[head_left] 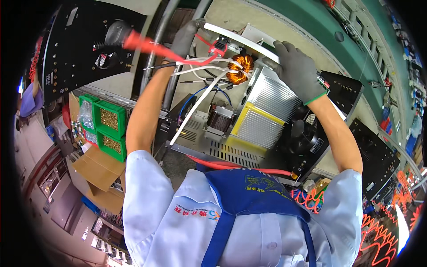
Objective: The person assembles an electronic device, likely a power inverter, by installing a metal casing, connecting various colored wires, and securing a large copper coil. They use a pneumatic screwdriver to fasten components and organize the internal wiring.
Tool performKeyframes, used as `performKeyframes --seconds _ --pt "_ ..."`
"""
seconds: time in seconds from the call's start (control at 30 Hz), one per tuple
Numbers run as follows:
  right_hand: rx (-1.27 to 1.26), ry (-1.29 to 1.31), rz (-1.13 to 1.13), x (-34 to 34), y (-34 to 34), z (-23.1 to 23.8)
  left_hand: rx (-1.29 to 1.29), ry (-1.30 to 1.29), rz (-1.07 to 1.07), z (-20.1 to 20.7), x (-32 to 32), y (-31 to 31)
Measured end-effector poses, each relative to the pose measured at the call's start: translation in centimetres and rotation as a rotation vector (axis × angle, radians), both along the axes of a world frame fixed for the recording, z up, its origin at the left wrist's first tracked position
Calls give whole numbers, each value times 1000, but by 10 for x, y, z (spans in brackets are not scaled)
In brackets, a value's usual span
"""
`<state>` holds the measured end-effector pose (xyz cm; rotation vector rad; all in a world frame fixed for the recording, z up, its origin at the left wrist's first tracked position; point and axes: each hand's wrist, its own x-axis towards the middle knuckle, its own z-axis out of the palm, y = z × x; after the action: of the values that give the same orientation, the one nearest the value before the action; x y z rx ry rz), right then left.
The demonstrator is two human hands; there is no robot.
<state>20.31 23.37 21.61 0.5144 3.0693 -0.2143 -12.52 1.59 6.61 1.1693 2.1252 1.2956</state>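
Observation:
My left hand [183,41], in a grey glove, is closed at the left end of a long white panel [242,41] seen nearly edge-on. At its right end my right hand [297,71], also gloved, has its fingers curled over the edge. The panel stands along the far side of an open metal chassis [202,153]. Inside the chassis are a copper-wound ring coil [240,69], a ribbed aluminium heat sink [273,100], a small transformer [220,119] and a black fan [303,133]. White cables [195,115] run loose from the coil. The left fingertips are partly hidden.
A blurred red-handled tool [142,43] hangs by my left forearm. Green bins [110,127] of brass fasteners and a cardboard box [100,169] stand at left. Black perforated panels [75,49] lie far left and right. A red hose [235,167] crosses the chassis front.

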Motion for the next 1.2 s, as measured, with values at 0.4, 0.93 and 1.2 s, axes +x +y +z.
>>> performKeyframes --seconds 0.4,0.93,1.2 --pt "23 -164 -27 -2 -20 10 88 -47 -93 -15 80 10" --pt "-94 -334 -148 75 -88 -25 57 174 47 -48 63 40" --pt "-169 -457 -100 82 -71 -55 27 154 71 -49 57 44"
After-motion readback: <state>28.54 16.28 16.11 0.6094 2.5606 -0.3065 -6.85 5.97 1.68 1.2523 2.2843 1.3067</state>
